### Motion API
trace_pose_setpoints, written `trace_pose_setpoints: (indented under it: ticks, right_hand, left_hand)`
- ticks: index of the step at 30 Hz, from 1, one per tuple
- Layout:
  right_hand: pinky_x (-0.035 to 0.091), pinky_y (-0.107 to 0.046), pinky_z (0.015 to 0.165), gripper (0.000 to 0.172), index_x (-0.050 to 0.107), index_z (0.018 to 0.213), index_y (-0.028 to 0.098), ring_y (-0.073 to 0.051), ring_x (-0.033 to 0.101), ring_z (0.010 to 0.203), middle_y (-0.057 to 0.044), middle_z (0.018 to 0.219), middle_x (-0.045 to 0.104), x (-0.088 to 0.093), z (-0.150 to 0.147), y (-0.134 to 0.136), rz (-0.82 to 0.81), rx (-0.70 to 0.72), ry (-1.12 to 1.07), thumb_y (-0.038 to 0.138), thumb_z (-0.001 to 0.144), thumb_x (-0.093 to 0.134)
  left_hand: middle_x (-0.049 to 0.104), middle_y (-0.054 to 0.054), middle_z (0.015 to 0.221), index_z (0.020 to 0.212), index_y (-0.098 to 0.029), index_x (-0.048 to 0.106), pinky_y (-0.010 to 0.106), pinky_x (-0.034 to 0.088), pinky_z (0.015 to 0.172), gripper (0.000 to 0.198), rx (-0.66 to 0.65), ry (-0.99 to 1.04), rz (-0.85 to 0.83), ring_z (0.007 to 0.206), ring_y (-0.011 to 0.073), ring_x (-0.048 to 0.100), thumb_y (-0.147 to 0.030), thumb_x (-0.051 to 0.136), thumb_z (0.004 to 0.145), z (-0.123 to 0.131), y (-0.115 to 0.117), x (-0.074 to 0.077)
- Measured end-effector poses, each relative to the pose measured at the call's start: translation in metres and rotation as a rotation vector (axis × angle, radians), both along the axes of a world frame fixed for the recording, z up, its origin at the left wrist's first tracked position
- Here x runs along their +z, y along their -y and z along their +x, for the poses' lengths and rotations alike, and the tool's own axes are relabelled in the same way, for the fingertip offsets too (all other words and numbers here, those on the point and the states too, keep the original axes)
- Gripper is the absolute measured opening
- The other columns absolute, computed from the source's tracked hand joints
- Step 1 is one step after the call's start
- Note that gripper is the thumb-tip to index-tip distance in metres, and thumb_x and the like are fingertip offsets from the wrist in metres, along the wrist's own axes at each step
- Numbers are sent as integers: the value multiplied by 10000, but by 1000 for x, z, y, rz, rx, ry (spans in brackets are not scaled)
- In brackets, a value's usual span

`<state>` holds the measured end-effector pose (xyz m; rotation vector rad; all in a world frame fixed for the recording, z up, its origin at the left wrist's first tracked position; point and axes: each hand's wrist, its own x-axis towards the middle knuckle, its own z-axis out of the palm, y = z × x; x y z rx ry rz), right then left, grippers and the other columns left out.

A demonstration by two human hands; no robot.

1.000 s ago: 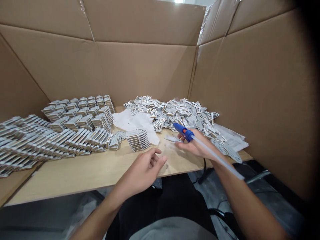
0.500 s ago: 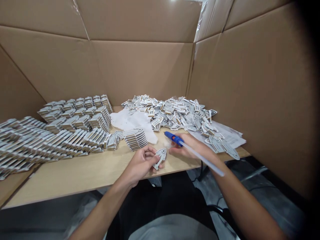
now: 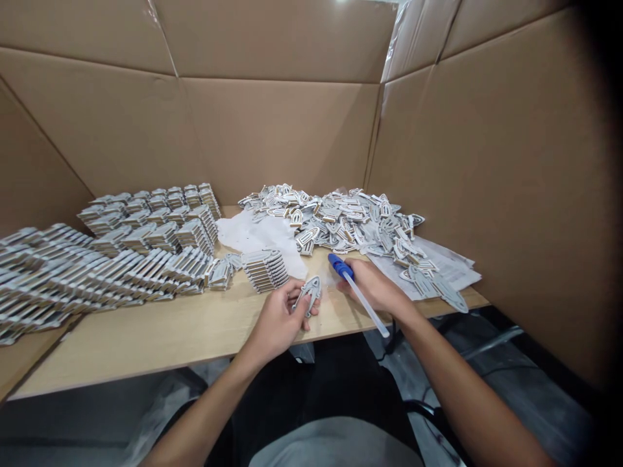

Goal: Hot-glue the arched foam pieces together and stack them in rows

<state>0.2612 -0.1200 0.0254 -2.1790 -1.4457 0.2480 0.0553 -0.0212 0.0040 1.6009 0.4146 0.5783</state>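
My left hand (image 3: 282,316) pinches a flat grey, pointed piece (image 3: 309,293) with cut-outs, tip upward, just above the table's front edge. In my right hand (image 3: 372,285) is a blue hot glue gun (image 3: 341,266), a long translucent glue stick (image 3: 367,305) jutting from its back towards me. Its handle is hidden by my fingers. The glue gun is to the right of the grey piece, apart from it. Close behind my left hand stands a neat stack of like pieces (image 3: 265,270).
Many stacked pieces (image 3: 141,269) fill the table's left side. A loose heap of pieces (image 3: 341,217) lies at the back right, with white paper (image 3: 263,235) beside it and sheets (image 3: 450,259) under its right end. Cardboard walls (image 3: 282,130) enclose the wooden table (image 3: 160,334).
My left hand has raised and turned the grey piece slightly. My right hand has moved a little to the right, and the glue stick now points more steeply down.
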Motion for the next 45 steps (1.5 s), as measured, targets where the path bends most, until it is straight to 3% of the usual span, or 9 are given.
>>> trace_pose_setpoints:
  ticks: [9,14,16,45]
  right_hand:
    - [383,-286,676,59,598,854,212,-235,641,796,-81,897,732,-1,1,1,11,29,24,215,858,656]
    - [384,-290,678,44,603,866,210,-238,651,804,-88,912,733,-5,4,0,4,40,40,219,865,646]
    - [387,-289,683,49,604,872,209,-240,656,810,-87,917,735,-5,5,0,2,45,43,224,864,651]
    - [395,-286,697,52,626,907,218,-245,654,838,-67,931,731,-8,4,-1,-12,48,31,240,876,661]
  left_hand:
    - [754,78,1054,1003,-201,526,290,546,653,244,119,-67,168,611,127,659,-441,569,1013,-4,-11,-8]
    - [659,-17,716,1000,-214,548,281,510,660,178,260,-173,321,622,167,684,-389,527,1024,-6,-11,-4]
    - [623,-36,667,1017,-218,550,281,506,650,169,274,-183,326,617,178,695,-384,521,1021,-6,-11,-4]
    - [647,17,952,1022,-200,520,267,502,584,185,303,-233,328,618,177,752,-381,481,1016,-10,-28,-5]
